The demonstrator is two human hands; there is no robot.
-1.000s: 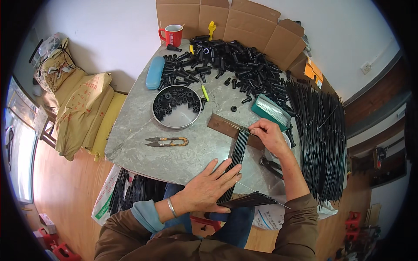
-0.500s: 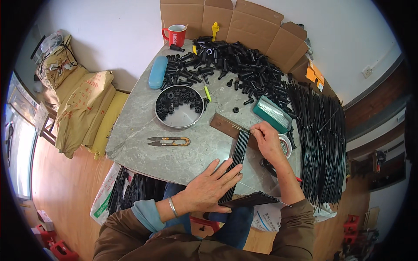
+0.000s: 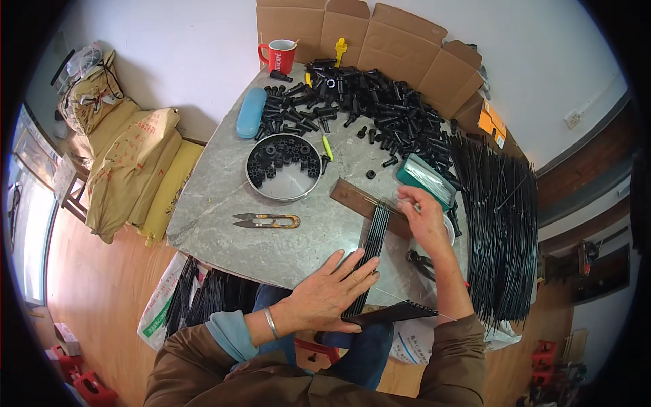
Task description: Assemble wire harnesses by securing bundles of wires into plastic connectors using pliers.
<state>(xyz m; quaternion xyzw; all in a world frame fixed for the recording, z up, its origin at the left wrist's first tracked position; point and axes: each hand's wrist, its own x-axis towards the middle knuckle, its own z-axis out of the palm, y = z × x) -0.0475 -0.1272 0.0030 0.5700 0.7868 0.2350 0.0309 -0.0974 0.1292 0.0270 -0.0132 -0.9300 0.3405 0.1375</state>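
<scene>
My left hand (image 3: 332,288) lies flat, fingers spread, over a row of thin black rods (image 3: 375,237) side by side. Their far ends reach a brown wooden strip (image 3: 352,196), where thin wire-like tips show. Just right of those tips is my right hand (image 3: 426,220), thumb and fingers pinched together; anything between them is too fine to make out. Below my left hand, the rods' near end meets a dark, tilted strip (image 3: 386,313) with a row of small points along its edge. Snips (image 3: 266,221) with a worn orange handle lie left of the rods.
A round metal tin (image 3: 288,193) holds short black cylinders. Behind it spreads a heap of black plastic fittings (image 3: 390,115). A blue case (image 3: 251,112), red mug (image 3: 279,57) and green box (image 3: 427,180) of thin pins stand around. Long black rods (image 3: 498,230) cover the right side.
My right hand has moved slightly right and away from the rod tips, opening a small gap. My left hand stays flat on the rods. The view has shifted a little.
</scene>
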